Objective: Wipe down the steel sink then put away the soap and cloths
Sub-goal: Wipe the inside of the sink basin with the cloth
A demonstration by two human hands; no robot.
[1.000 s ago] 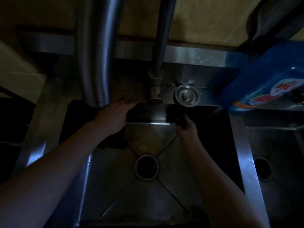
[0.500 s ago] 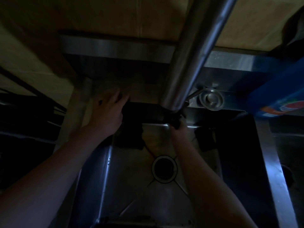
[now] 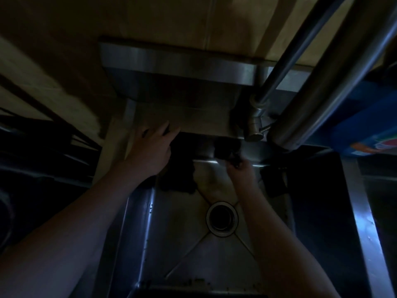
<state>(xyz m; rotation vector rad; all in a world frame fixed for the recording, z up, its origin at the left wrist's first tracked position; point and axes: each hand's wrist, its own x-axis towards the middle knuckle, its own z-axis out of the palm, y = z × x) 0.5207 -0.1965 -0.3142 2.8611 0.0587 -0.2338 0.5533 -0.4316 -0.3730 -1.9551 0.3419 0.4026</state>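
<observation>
Now: right hand (image 3: 241,169) pinches dark cloth (image 3: 225,150) at far wall of steel sink (image 3: 182,250); left hand (image 3: 150,151) spread flat, far-left rim. Cloth likely limp, damp; grip bunched middle.

Faucet (image 3: 255,126) rt, tan wall (image 3: 171,16) behind.

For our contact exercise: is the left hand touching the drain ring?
Apart. Head view: left hand rests by the back rim; bare steel floor separates it from the drain ring.
</observation>
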